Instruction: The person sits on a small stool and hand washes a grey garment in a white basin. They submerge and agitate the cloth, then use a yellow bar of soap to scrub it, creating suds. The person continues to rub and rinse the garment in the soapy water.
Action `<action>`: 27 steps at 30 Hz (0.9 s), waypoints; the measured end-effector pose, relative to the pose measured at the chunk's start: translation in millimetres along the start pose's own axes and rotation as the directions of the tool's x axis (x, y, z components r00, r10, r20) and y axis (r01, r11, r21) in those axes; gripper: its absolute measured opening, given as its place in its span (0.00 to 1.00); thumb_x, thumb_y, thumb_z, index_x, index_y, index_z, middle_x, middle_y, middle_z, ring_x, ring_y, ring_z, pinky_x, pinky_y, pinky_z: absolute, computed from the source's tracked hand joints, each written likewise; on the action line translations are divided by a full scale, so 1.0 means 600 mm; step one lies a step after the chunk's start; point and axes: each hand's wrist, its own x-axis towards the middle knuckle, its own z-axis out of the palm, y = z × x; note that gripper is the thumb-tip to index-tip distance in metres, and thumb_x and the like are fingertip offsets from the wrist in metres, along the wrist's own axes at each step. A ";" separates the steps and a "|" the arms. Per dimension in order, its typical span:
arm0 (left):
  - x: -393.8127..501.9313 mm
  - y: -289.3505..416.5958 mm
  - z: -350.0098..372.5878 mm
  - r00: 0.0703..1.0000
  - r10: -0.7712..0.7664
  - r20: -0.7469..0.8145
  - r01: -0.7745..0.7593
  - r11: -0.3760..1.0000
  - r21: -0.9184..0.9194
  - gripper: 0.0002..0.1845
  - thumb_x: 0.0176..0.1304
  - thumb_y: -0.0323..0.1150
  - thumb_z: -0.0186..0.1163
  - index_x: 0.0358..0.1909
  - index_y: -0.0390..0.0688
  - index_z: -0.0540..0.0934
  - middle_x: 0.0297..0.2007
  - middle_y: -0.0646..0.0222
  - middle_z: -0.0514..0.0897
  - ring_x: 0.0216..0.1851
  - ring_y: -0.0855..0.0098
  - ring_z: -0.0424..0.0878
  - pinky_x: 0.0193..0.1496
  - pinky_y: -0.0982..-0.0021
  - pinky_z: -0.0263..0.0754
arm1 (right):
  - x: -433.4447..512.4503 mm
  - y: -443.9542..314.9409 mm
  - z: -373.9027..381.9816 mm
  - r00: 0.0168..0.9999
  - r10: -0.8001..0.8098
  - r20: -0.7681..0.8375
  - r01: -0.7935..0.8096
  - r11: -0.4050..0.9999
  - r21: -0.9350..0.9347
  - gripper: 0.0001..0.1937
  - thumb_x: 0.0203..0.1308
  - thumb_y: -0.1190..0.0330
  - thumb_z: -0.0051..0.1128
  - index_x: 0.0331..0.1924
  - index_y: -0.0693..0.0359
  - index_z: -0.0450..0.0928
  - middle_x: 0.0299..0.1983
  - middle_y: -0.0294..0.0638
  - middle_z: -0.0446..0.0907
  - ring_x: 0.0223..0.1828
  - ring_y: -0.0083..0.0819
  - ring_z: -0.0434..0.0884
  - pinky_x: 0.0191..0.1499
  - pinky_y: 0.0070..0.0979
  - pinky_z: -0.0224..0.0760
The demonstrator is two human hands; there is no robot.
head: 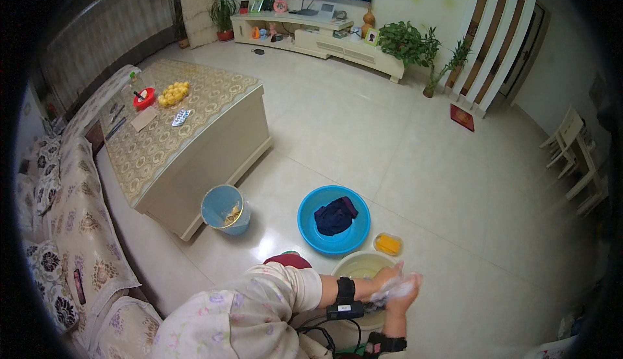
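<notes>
A pale basin of water (357, 260) stands on the floor before me. Over its right side my left hand (387, 278) and my right hand (406, 296) are close together, both gripping a wet, soapy light-coloured cloth (393, 290). Suds cover part of the cloth and fingers, and motion blurs them. Part of the basin is hidden by my forearms. Beyond it, a blue plastic basin (304, 227) holds a dark navy garment (335, 217). A yellow bar of soap (388, 244) lies in a small clear dish, right of the blue basin.
A blue waste bin (218, 202) with scraps inside stands left of the basins. Behind it is a coffee table (209, 140) bearing yellow fruit (174, 94) and a red bowl (144, 98). A patterned sofa (87, 213) runs along the left. White chairs (567, 133) stand far right.
</notes>
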 end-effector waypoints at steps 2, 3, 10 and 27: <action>-0.010 0.018 -0.007 0.997 0.024 0.069 -0.017 0.995 -0.099 0.22 0.62 0.48 0.41 0.28 0.39 0.74 0.23 0.68 0.75 0.23 0.74 0.70 0.27 0.70 0.66 | -0.002 -0.004 -0.002 0.927 -0.273 0.256 0.282 0.959 0.000 0.08 0.44 0.73 0.52 0.21 0.62 0.62 0.18 0.38 0.66 0.20 0.33 0.68 0.23 0.26 0.61; -0.024 0.029 -0.009 0.992 0.003 0.122 0.017 0.987 -0.161 0.22 0.62 0.49 0.42 0.28 0.40 0.74 0.23 0.69 0.75 0.23 0.75 0.70 0.26 0.71 0.65 | -0.002 -0.003 -0.007 0.815 -0.403 0.415 0.430 0.902 0.033 0.08 0.44 0.73 0.52 0.21 0.62 0.62 0.19 0.38 0.66 0.20 0.32 0.67 0.24 0.25 0.62; -0.094 0.100 -0.016 0.882 0.147 0.448 -0.240 0.958 0.159 0.25 0.54 0.55 0.52 0.31 0.39 0.75 0.25 0.69 0.76 0.26 0.75 0.71 0.29 0.74 0.67 | 0.050 0.043 -0.050 0.934 0.342 0.101 -0.354 0.922 0.157 0.08 0.57 0.67 0.45 0.24 0.59 0.66 0.21 0.31 0.65 0.24 0.22 0.65 0.29 0.19 0.61; -0.002 0.034 -0.034 0.941 0.234 0.244 -0.066 0.835 -0.546 0.10 0.58 0.41 0.51 0.30 0.46 0.71 0.26 0.75 0.73 0.26 0.78 0.72 0.29 0.75 0.68 | 0.033 -0.005 -0.018 0.984 -0.074 0.160 0.110 0.966 -0.232 0.07 0.51 0.70 0.52 0.26 0.62 0.66 0.19 0.38 0.70 0.18 0.33 0.72 0.22 0.29 0.65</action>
